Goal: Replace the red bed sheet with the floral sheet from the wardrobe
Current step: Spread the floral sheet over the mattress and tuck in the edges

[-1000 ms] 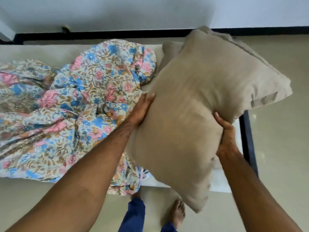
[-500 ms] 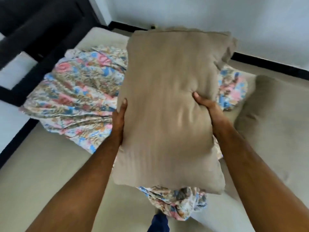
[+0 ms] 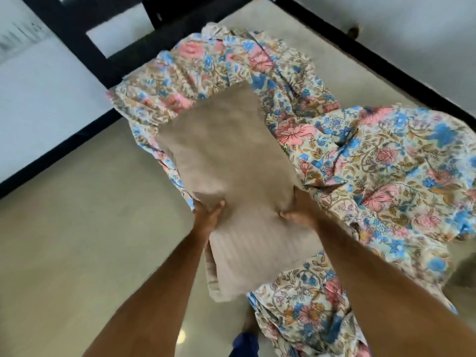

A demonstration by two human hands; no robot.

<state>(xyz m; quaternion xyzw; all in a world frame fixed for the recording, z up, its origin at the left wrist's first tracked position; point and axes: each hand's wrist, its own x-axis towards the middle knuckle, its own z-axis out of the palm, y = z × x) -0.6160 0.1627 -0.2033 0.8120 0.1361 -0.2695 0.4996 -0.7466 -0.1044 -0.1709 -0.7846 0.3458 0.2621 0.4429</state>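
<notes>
A beige pillow (image 3: 231, 176) is held up in front of me over the bed. My left hand (image 3: 207, 215) grips its left edge, thumb on top. My right hand (image 3: 298, 212) grips its right edge, fingers curled under it. The floral sheet (image 3: 373, 163), cream with pink and blue flowers, lies crumpled across the bare beige mattress (image 3: 77, 240), from the far middle to the near right, partly under the pillow. No red sheet is in view.
A black bed frame (image 3: 85, 47) runs along the far left and the far right edge. White wall shows beyond it. My blue trouser leg (image 3: 244, 343) and a patch of glossy floor show at the bottom edge.
My view has swung left along the bed. The pillow, still in both hands, has moved lower and leftward over the floral sheet. The second pillow at the right is out of view.
</notes>
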